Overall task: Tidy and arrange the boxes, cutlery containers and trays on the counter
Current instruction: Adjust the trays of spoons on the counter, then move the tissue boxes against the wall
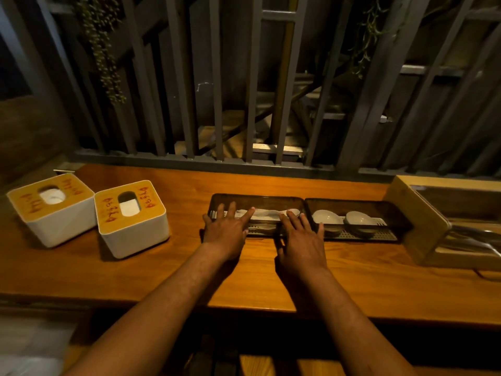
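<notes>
Desk (271,280): two tissue boxes far left, side by side, left box (51,207), right box (131,217). Centre: two cutlery trays touching end to end, left tray (257,203), right tray (357,210) with spoons (344,218) in it. Wooden box (412,213) just right of trays. Railing (244,104) behind desk.

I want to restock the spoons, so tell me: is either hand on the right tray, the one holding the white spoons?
No: the left hand and right hand both rest on the left tray, beside the right tray.
</notes>
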{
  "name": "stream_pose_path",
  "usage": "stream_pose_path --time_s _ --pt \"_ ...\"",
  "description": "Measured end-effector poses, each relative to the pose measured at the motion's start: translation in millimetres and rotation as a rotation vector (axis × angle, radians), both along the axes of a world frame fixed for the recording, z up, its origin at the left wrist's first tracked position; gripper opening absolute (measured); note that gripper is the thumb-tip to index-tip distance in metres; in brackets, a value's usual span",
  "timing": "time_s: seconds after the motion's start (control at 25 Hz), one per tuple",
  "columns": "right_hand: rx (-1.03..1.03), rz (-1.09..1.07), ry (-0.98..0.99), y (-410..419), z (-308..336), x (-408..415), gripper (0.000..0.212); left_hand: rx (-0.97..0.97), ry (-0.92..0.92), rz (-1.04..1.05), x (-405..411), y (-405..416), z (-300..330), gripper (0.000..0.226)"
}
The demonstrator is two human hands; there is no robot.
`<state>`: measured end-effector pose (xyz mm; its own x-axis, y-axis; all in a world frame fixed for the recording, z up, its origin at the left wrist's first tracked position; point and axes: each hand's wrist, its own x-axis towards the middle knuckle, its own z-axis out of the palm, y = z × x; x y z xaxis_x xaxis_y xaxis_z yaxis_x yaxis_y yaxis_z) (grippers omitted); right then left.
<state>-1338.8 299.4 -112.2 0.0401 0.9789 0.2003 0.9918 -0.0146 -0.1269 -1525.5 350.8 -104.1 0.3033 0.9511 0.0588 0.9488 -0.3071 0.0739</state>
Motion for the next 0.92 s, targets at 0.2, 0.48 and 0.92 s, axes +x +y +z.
stream_pose_path --time_s 0.2,0.48,0.92 --pt "-0.016 0.015 0.022 1 4 -3 0.087 0.072 -0.102 0.049 -12 -34 5 0.065" --pt "0.14 0.194 0.22 -6 34 -88 0.059 0.325 -0.334 0.21 -121 -87 29 0.032" --pt "0.052 0.329 0.192 20 43 -329 0.052 0.386 -0.3 0.327 -309 -45 44 0.038"
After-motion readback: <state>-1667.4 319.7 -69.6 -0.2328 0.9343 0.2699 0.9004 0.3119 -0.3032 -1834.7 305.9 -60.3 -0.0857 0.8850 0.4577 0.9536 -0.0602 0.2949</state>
